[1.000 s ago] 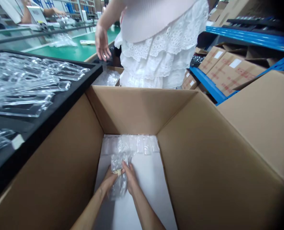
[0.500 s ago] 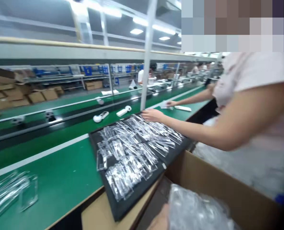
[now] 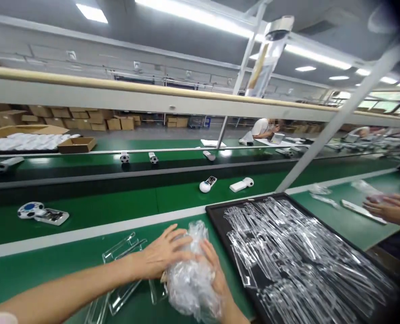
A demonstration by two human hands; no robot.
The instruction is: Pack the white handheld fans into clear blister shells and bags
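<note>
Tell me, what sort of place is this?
Probably a factory assembly or packing hall. A long green conveyor belt runs through it carrying white handheld devices, a black tray holds many clear plastic pieces, and cardboard cartons are stacked in the background.

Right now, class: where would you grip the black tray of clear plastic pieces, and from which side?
Probably the black tray by its rim, on the edge nearest the left hand and right hand cupping a clear plastic bag, coming from that side. Clear plastic pieces fill its middle, leaving the rim as the free grip; the far end nears a co-worker's hands.
</note>
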